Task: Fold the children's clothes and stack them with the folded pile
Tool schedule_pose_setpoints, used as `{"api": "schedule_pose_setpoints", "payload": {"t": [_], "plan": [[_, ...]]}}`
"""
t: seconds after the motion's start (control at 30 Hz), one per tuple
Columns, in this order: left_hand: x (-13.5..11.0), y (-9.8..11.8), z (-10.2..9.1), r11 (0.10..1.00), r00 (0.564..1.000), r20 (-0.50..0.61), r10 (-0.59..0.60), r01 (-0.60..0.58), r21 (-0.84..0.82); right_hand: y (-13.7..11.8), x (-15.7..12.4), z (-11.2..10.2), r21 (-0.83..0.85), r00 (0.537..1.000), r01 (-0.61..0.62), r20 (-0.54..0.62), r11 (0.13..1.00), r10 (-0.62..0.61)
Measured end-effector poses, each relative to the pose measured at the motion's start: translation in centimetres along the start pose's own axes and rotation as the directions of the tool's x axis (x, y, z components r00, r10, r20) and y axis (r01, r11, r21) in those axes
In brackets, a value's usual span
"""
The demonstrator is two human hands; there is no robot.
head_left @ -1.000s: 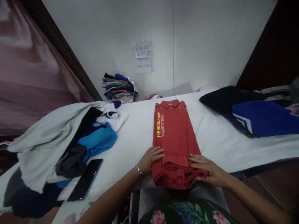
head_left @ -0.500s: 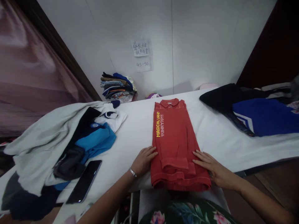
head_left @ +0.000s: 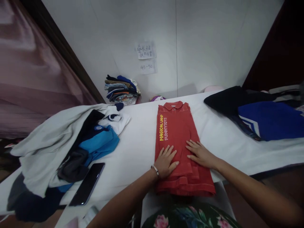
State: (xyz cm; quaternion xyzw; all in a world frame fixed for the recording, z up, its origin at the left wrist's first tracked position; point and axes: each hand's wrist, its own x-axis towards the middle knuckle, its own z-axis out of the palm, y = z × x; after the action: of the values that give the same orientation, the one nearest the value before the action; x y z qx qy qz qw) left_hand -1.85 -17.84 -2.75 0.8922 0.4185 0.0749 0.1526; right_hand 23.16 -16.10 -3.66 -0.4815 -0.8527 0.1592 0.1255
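Observation:
A red collared shirt (head_left: 175,126), its sides and sleeves folded in to a long strip, lies in front of me with the collar pointing away. Yellow and white lettering runs down its left side. My left hand (head_left: 165,161) rests on the lower left part of the shirt, fingers spread. Flat on the right side, a little higher up, lies my right hand (head_left: 200,154) with its fingers stretched out. The shirt's hem hangs at the table's near edge. A bracelet circles my left wrist.
White cloth covers the table (head_left: 140,136). To the left lie a heap of clothes (head_left: 54,136) and a black phone (head_left: 87,183). Blue and black garments (head_left: 270,120) lie to the right. Behind the table's far edge stands a stack of folded clothes (head_left: 122,90).
Both hands have moved from the shirt's side edges inward and slightly up onto its front, and now lie flat on the cloth. The shirt keeps its folded shape.

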Motion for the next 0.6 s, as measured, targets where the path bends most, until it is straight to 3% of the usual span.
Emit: {"api": "schedule_pose_setpoints", "payload": {"t": [0.13,0.27,0.43,0.6], "plan": [[-0.2,-0.3,0.1,1.000,1.000,0.007,-0.014,0.014,0.003,0.1,3.8,-1.4,-0.004,0.985,0.012,-0.170,1.000,-0.013],[-0.2,-0.1,-0.2,1.000,1.000,-0.011,-0.022,0.021,-0.021,0.5,11.0,-2.8,0.165,0.940,-0.027,-0.331,0.986,0.082],[-0.4,0.3,-0.5,0.998,0.999,0.008,-0.046,0.047,-0.052,2.5,19.0,-2.8,0.341,0.860,-0.227,-0.370,0.912,0.353],[-0.6,0.3,-0.4,0.994,0.999,-0.015,-0.050,0.048,-0.097,4.0,23.4,-1.8,0.361,0.805,-0.352,-0.355,0.864,0.476]]}}
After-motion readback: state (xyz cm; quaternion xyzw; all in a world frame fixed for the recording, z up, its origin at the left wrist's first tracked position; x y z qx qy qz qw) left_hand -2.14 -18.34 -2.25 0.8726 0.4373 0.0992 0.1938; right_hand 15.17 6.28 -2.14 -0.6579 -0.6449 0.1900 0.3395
